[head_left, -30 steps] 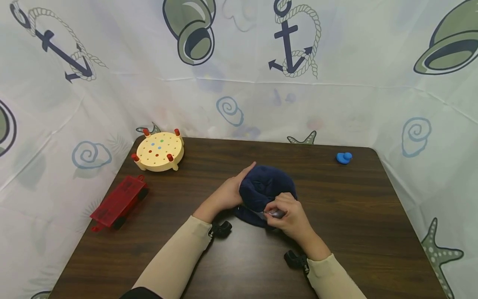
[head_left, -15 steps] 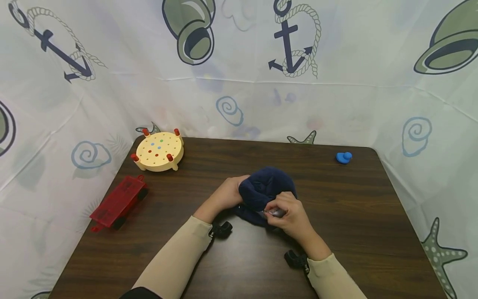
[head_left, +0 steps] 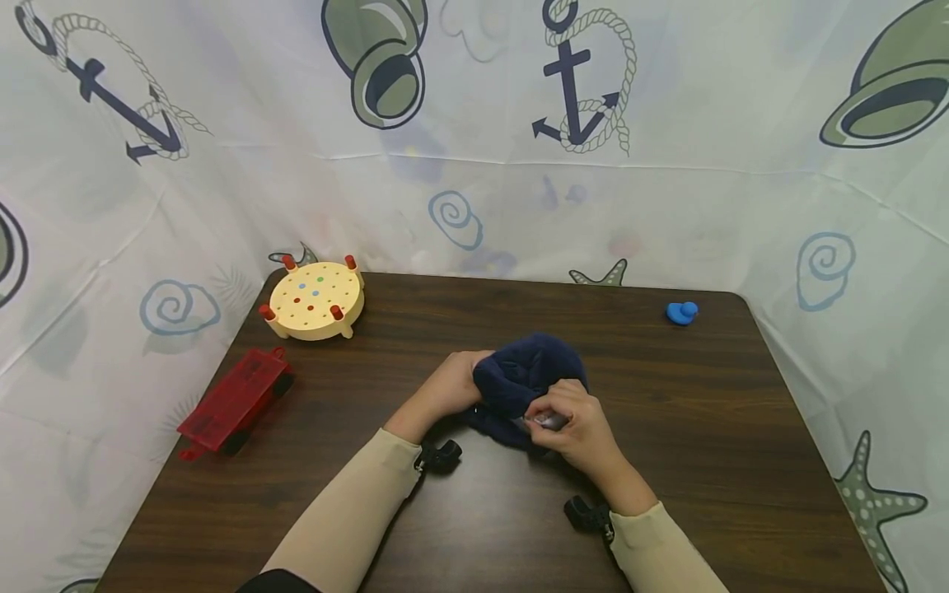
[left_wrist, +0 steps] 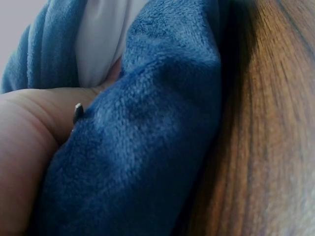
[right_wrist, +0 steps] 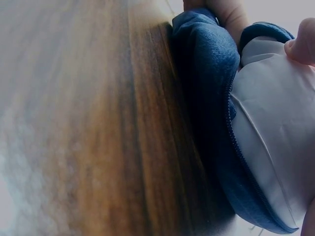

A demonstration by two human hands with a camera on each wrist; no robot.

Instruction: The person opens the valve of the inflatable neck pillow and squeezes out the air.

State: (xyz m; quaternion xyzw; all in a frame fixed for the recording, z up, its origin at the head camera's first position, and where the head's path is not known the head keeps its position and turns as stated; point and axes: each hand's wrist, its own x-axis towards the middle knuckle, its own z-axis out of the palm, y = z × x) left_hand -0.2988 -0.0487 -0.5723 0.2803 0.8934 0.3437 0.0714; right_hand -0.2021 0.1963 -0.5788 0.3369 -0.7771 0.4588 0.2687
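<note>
A navy plush zippered cover (head_left: 530,366), bunched up, is between my two hands near the middle of the table. White fabric (right_wrist: 275,113) shows inside its opening in the right wrist view, with the zipper teeth (right_wrist: 232,128) running along the edge. My left hand (head_left: 451,385) grips the cover's left side; in the left wrist view a finger or thumb reaches in over the plush edge, beside a small dark tab (left_wrist: 78,114). My right hand (head_left: 572,424) pinches the white fabric at the near right of the opening. The cover hides several fingers.
On the dark wood table (head_left: 704,461), a red toy wagon (head_left: 237,401) lies at the left. Behind it stands a round cream toy (head_left: 317,301) with red pegs. A small blue toy (head_left: 682,313) sits at the far right. A patterned cloth (head_left: 667,222) hangs behind.
The left thumb, earlier stretched up along the cover's side, has come down and in behind it. The cover's top has dipped slightly. My right hand keeps its pinch, almost unmoved.
</note>
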